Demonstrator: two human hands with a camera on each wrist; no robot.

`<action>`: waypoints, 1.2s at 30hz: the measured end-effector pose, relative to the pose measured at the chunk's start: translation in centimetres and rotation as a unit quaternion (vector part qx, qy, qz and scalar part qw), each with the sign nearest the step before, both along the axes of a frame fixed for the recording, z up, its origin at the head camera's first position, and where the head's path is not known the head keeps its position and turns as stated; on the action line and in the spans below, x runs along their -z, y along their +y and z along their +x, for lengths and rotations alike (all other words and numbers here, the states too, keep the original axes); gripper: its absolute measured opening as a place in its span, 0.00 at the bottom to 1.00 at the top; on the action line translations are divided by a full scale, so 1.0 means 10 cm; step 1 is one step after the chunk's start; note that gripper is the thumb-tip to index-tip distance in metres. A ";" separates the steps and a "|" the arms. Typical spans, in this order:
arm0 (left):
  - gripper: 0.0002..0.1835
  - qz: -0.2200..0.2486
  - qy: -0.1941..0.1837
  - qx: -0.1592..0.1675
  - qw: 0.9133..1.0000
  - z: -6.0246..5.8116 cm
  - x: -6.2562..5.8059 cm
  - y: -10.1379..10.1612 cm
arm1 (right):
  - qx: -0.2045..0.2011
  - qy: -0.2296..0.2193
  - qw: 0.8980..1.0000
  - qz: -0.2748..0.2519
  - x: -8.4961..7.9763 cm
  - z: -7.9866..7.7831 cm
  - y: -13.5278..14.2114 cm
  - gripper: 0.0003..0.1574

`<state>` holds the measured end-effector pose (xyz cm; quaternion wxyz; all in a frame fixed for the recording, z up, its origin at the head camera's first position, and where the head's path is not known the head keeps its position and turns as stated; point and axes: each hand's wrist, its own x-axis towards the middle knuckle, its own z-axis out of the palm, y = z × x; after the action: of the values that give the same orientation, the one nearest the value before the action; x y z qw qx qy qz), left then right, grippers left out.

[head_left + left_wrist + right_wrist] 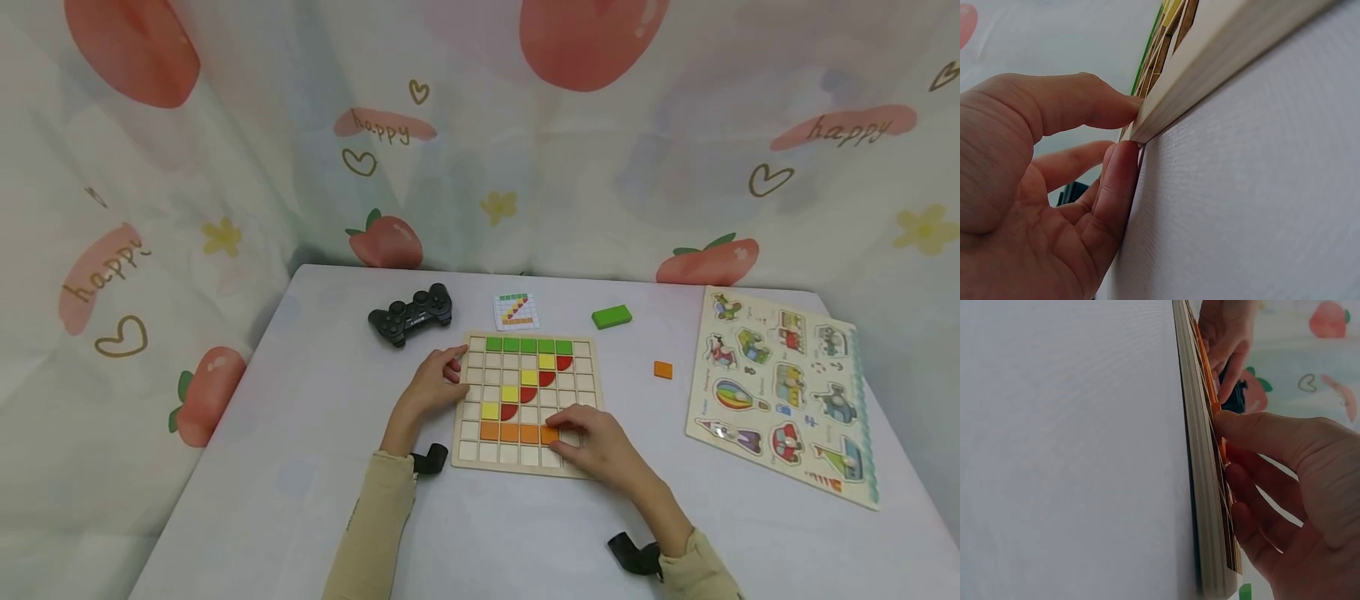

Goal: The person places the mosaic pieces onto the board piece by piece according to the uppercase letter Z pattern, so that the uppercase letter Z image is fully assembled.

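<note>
A wooden grid board (517,469) lies on the white table, with square tiles set in its cells. Green tiles (528,345) form a row near the top; yellow squares (510,393) and red quarter-round tiles (528,394) run diagonally below. My left hand (429,385) pinches the board's left edge, thumb on top and a fingertip (1124,165) against its side. Thumb and forefinger of my right hand (600,446) pinch an orange square tile (549,435) at the right end of the orange row (509,432). The right wrist view shows the right thumb (1254,431) touching the orange.
Behind the board lie a black game controller (411,314), a small pattern card (516,311) and a green block (612,317). One loose orange tile (663,369) lies right of the board, near a large picture puzzle (783,400). A printed curtain (465,183) hangs behind the table.
</note>
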<state>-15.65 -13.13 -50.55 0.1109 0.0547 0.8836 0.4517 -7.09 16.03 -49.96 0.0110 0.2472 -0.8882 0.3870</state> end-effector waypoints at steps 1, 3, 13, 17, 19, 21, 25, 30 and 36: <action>0.37 -0.001 -0.001 -0.001 1.000 0.00 0.01 0.00 | 0.001 -0.009 1.000 -0.002 -0.01 -0.01 0.01 0.19; 0.37 -0.002 -0.002 -0.003 1.000 0.00 0.01 0.00 | 0.009 -0.022 1.000 -0.008 -0.02 -0.03 0.04 0.19; 0.38 0.002 -0.004 -0.003 1.000 0.00 0.00 -0.01 | 0.202 0.073 0.976 -0.023 -0.01 -0.50 0.61 0.15; 0.38 0.002 -0.003 -0.001 1.000 0.00 0.01 -0.01 | 0.268 0.035 0.963 0.014 -0.09 -0.61 0.82 0.17; 0.38 0.000 -0.001 0.000 1.000 -0.01 0.01 -0.01 | 0.278 0.007 0.960 0.042 -0.14 -0.64 0.89 0.19; 0.38 0.000 0.001 0.000 1.000 -0.01 0.02 -0.01 | 0.276 -0.026 0.958 0.068 -0.18 -0.65 0.94 0.21; 0.38 -0.002 0.004 0.001 1.000 -0.02 0.02 0.00 | 0.263 -0.070 0.957 0.101 -0.21 -0.65 0.98 0.23; 0.38 -0.005 -0.001 0.001 1.000 -0.01 0.02 0.00 | 0.266 -0.098 0.953 0.102 -0.17 -0.62 0.94 0.22; 0.38 -0.003 0.000 0.002 1.000 -0.01 0.00 0.00 | 0.275 -0.085 0.954 0.083 -0.12 -0.56 0.89 0.20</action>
<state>-15.70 -13.16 -50.59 0.1121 0.0563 0.8848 0.4487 -12.72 24.93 -48.72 0.0208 -0.0408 -0.9485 0.3135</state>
